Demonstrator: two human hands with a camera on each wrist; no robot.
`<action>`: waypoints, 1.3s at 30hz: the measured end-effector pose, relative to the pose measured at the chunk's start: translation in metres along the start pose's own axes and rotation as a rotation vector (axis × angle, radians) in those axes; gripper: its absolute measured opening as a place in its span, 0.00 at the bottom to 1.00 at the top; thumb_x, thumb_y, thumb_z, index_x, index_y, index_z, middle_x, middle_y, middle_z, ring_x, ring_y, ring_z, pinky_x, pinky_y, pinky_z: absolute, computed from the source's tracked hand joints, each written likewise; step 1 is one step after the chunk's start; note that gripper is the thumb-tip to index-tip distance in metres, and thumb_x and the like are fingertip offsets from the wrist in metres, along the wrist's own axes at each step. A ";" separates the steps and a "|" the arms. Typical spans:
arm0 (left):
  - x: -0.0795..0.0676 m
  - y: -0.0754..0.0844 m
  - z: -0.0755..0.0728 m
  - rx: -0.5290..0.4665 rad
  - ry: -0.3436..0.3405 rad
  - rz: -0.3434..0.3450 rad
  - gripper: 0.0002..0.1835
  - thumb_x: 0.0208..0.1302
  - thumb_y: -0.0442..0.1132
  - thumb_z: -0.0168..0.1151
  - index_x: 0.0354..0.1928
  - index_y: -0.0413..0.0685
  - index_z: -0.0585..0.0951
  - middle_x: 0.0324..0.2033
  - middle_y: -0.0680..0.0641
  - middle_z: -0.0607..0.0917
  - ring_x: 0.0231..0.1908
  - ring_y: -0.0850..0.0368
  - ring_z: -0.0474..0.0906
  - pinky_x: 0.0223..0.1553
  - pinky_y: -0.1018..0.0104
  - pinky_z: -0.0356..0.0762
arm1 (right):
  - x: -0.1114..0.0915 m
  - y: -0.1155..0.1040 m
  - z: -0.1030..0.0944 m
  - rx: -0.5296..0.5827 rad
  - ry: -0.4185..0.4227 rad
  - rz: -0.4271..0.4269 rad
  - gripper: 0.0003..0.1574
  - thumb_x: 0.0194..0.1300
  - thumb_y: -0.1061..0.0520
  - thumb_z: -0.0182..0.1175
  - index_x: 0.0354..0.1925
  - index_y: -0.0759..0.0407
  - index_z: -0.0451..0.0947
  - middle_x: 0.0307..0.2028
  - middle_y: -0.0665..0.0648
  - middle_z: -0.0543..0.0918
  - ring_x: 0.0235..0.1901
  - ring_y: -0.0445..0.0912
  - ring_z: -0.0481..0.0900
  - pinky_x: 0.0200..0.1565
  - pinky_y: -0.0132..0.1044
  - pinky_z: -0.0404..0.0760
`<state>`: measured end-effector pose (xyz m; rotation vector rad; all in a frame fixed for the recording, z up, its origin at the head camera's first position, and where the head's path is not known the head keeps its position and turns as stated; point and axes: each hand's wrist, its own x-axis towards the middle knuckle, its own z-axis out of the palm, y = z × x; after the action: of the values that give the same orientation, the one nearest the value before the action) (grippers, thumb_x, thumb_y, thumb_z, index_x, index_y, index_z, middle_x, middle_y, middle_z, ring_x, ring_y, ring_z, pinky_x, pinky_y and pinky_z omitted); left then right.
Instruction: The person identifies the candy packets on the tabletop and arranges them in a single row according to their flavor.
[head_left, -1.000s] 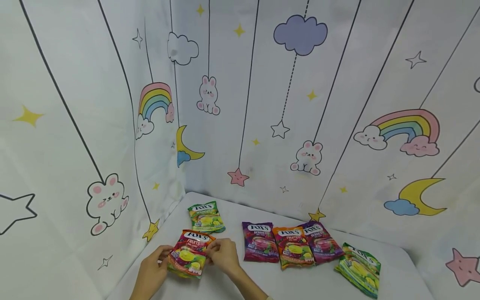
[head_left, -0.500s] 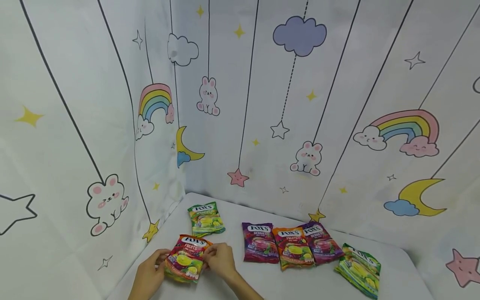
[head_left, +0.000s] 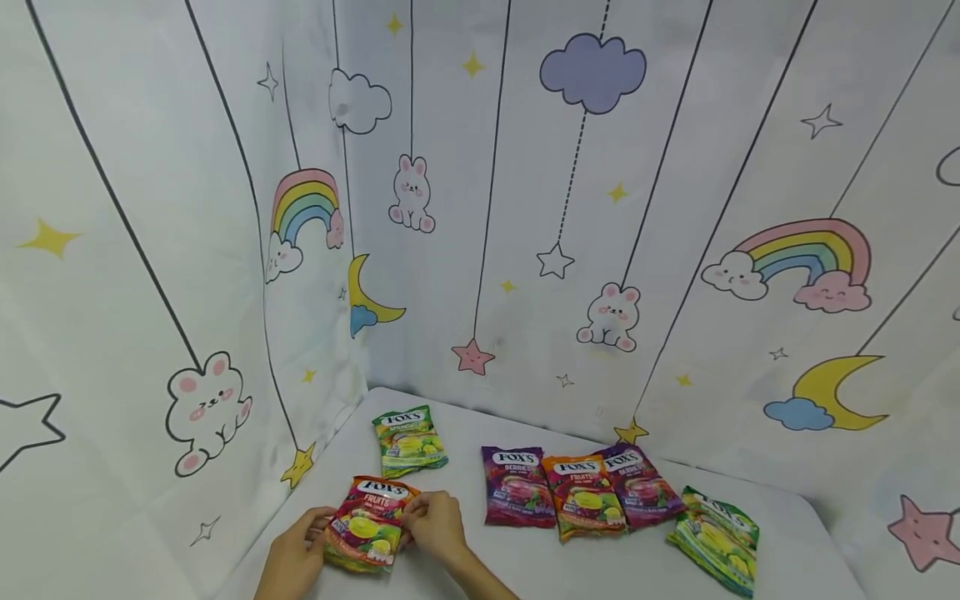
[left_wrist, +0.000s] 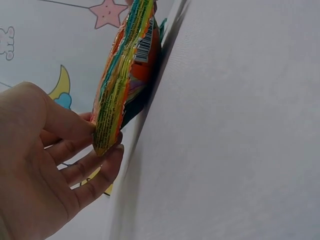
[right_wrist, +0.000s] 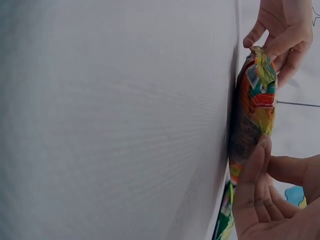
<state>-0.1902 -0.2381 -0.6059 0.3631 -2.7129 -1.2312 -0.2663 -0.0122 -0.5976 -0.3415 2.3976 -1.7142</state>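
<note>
Gripping a red-orange Fruits bag (head_left: 363, 528) with both hands at the near left of the table (head_left: 570, 571), pinching its left edge with the left hand (head_left: 294, 552) and its right edge with the right hand (head_left: 437, 527). Turned printed side up, low at the tabletop; cannot tell whether touching. Just beyond its top edge, close to a far-left green bag (head_left: 410, 442). To the right, leaving a wide gap before a left purple bag (head_left: 518, 487), an orange bag (head_left: 585, 497) and a right purple bag (head_left: 642, 487), crowded edge to edge. Farther right, set apart from the right table edge, continuing with a near-right green bag (head_left: 717, 540).
</note>
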 end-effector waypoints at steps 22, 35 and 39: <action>-0.003 0.000 0.004 0.061 -0.117 -0.003 0.21 0.68 0.33 0.65 0.60 0.33 0.78 0.42 0.46 0.84 0.37 0.56 0.80 0.37 0.58 0.79 | -0.010 0.005 -0.007 -0.250 0.072 0.019 0.13 0.62 0.59 0.72 0.21 0.49 0.85 0.12 0.44 0.81 0.11 0.37 0.78 0.16 0.31 0.71; 0.004 -0.006 -0.002 0.133 -0.123 0.033 0.21 0.70 0.35 0.64 0.60 0.31 0.77 0.44 0.42 0.82 0.38 0.53 0.79 0.39 0.54 0.80 | -0.020 -0.004 -0.036 -0.289 0.063 -0.072 0.09 0.62 0.58 0.71 0.24 0.51 0.86 0.14 0.37 0.79 0.13 0.35 0.77 0.18 0.31 0.73; 0.007 -0.007 -0.005 0.152 -0.021 0.041 0.19 0.69 0.35 0.63 0.58 0.31 0.79 0.48 0.32 0.79 0.41 0.46 0.80 0.41 0.49 0.80 | -0.023 -0.006 -0.044 -0.297 0.068 -0.088 0.09 0.62 0.58 0.72 0.25 0.52 0.86 0.14 0.36 0.79 0.14 0.34 0.77 0.18 0.31 0.72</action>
<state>-0.1944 -0.2480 -0.6072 0.3114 -2.8249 -1.0280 -0.2556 0.0318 -0.5775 -0.4416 2.7291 -1.4205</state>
